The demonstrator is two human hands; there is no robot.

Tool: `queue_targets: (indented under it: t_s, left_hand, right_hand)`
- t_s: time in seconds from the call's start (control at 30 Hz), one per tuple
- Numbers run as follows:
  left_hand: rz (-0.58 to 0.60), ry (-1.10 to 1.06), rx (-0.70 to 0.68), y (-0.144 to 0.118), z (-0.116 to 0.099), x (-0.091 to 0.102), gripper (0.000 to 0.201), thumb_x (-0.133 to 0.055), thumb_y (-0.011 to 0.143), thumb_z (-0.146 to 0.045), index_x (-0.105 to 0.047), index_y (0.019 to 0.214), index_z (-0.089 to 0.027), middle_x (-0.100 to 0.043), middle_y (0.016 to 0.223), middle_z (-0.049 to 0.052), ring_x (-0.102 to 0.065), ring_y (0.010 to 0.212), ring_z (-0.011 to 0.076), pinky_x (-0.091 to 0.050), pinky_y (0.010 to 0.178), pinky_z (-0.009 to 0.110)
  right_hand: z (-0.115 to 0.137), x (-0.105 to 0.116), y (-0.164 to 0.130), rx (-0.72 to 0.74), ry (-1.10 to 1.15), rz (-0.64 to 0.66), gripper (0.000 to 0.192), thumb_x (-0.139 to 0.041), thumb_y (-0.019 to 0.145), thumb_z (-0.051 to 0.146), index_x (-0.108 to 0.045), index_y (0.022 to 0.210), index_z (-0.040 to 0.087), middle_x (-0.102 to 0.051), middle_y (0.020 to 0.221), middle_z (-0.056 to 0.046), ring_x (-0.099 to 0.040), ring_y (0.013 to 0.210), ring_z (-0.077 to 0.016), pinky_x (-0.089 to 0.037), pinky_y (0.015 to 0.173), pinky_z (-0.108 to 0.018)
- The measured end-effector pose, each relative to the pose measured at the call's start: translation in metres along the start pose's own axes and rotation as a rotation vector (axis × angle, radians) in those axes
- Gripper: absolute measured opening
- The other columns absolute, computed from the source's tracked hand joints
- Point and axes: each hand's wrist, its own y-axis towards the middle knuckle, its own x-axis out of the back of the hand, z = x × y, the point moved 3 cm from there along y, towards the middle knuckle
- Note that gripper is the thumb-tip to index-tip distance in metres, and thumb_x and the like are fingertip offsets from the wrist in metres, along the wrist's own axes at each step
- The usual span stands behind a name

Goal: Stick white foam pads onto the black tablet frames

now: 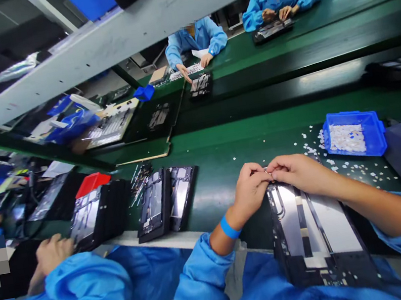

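Note:
In front of me lies a black device chassis (338,224), tablet-like and uncovered, with silver panels and dark cables showing. Its near end reaches over the table's edge toward my body. My left hand (252,190), with a blue band at the wrist, has its thumb and forefinger pinched at the far left corner of the chassis. My right hand (299,173) meets it there, fingertips also pressed together. Whatever lies between the fingertips is too small to make out. Right of my hands stands a blue bin (375,137) holding small white pieces (347,138).
Loose white bits are scattered around the bin on the green table (217,155). To the left lean more chassis (154,206), near a red tray (92,182). A co-worker's sleeve (88,286) is close on my left; two people work across the line. An overhead beam (148,23) crosses above.

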Motion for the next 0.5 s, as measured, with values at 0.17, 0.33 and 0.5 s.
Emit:
queue_targets:
  t_s: [0.17,0.33,0.5]
  left_hand:
    - [-0.111,-0.142,0.137,-0.008,-0.002,-0.007,0.004,-0.069,0.094,-0.019,-0.071,0.094,-0.022,-0.071,0.093,0.004,-0.067,0.092,0.0182,-0.054,0.085,0.033]
    - [-0.129,-0.232,0.198,-0.004,-0.009,-0.009,0.003,-0.067,0.093,-0.018,-0.069,0.094,-0.021,-0.073,0.095,0.004,-0.068,0.091,0.0176,-0.054,0.085,0.032]
    - [-0.103,-0.334,0.261,-0.009,-0.010,-0.011,0.019,-0.072,0.087,-0.022,-0.067,0.105,-0.021,-0.070,0.105,0.007,-0.068,0.095,0.0191,-0.056,0.087,0.034]
  right_hand:
    - [-0.016,-0.004,-0.001,-0.056,0.056,-0.004,0.016,-0.061,0.089,0.034,-0.069,0.088,0.020,-0.069,0.075,0.001,-0.061,0.070,-0.0145,-0.042,0.060,-0.026]
    - [-0.017,-0.005,0.001,-0.063,0.163,-0.049,0.019,-0.062,0.089,0.031,-0.068,0.104,0.021,-0.075,0.091,-0.002,-0.069,0.079,-0.0149,-0.051,0.070,-0.027]
    - [-0.015,-0.003,0.003,-0.120,0.119,-0.021,0.016,-0.064,0.088,0.034,-0.072,0.091,0.020,-0.074,0.080,-0.001,-0.065,0.070,-0.0151,-0.046,0.060,-0.026]
